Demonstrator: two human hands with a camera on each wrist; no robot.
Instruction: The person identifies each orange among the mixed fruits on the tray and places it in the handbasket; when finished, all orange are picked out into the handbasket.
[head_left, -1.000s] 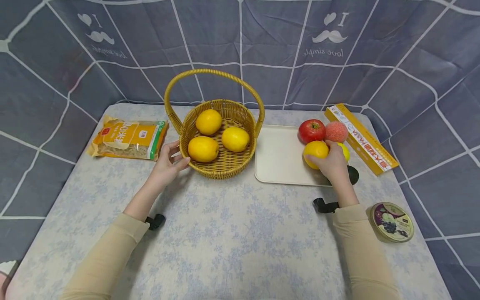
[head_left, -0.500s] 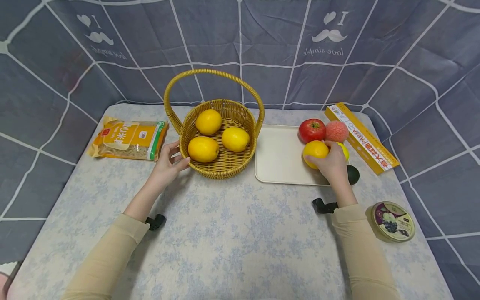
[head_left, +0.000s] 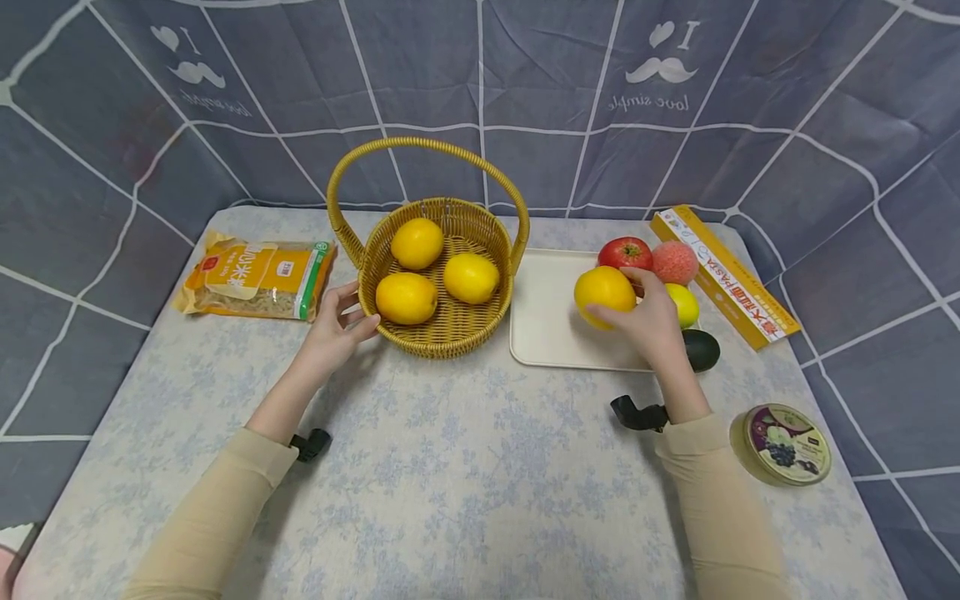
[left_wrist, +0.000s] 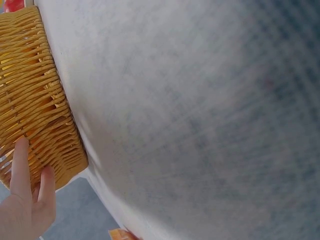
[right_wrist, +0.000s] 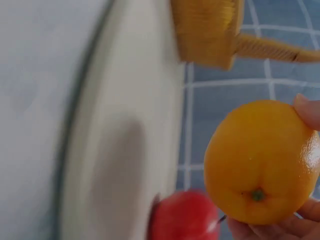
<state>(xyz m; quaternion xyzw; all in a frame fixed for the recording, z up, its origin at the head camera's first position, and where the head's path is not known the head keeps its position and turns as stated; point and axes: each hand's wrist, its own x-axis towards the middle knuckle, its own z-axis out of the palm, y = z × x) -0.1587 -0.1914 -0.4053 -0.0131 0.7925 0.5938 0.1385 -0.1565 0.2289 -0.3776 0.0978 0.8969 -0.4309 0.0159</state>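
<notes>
My right hand (head_left: 651, 321) holds an orange (head_left: 604, 297) between thumb and fingers, above the white tray (head_left: 551, 312). In the right wrist view the orange (right_wrist: 262, 162) hangs apart from the tray, its green stem mark showing. My left hand (head_left: 336, 327) rests against the left side of a yellow wicker basket (head_left: 444, 343); the left wrist view shows its fingers (left_wrist: 21, 167) straight along the woven wall. Inside the basket lie three yellow lemon-like fruits (head_left: 471, 278). Behind the orange are a red pomegranate-like fruit (head_left: 624, 250) and a pink bumpy ball-shaped fruit (head_left: 675, 262).
A yellow-green fruit (head_left: 684, 306) and a dark green avocado-like fruit (head_left: 702, 350) lie right of the right hand. A pasta box (head_left: 723, 279) slants beyond them, with a round tin (head_left: 786, 444) nearer. A grain bag (head_left: 255, 279) lies left of the basket, whose tall handle (head_left: 427, 143) arches up.
My right hand has lifted the orange from the tray and moved it left, uncovering the yellow-green fruit and more of the dark green one. The left hand and basket have stayed put.
</notes>
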